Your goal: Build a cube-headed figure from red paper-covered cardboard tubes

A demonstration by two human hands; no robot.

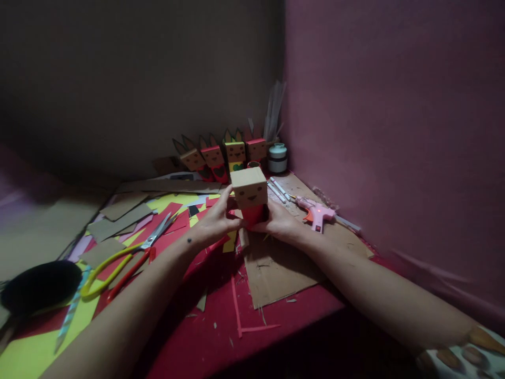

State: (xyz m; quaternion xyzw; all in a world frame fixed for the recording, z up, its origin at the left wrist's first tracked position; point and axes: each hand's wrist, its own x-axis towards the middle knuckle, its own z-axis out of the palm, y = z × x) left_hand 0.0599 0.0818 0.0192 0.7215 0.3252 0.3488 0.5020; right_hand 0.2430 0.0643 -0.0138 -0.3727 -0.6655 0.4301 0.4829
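Observation:
A cardboard box figure (249, 188) with a drawn face on its cube head and a red body stands on a cardboard sheet (276, 268). My left hand (215, 218) grips its left side, fingers curled round the red body and under the head. My right hand (278, 221) holds the right side of the red body the same way. Both hands are closed on the figure. The figure's lower part is hidden between my hands.
Several finished box figures with ears (221, 153) line the back wall beside a small jar (278, 157). A pink glue gun (316, 212) and glue sticks (278, 189) lie right. Yellow-handled scissors (126, 258), coloured paper scraps (165, 210), cardboard pieces and a black object (39, 287) lie left.

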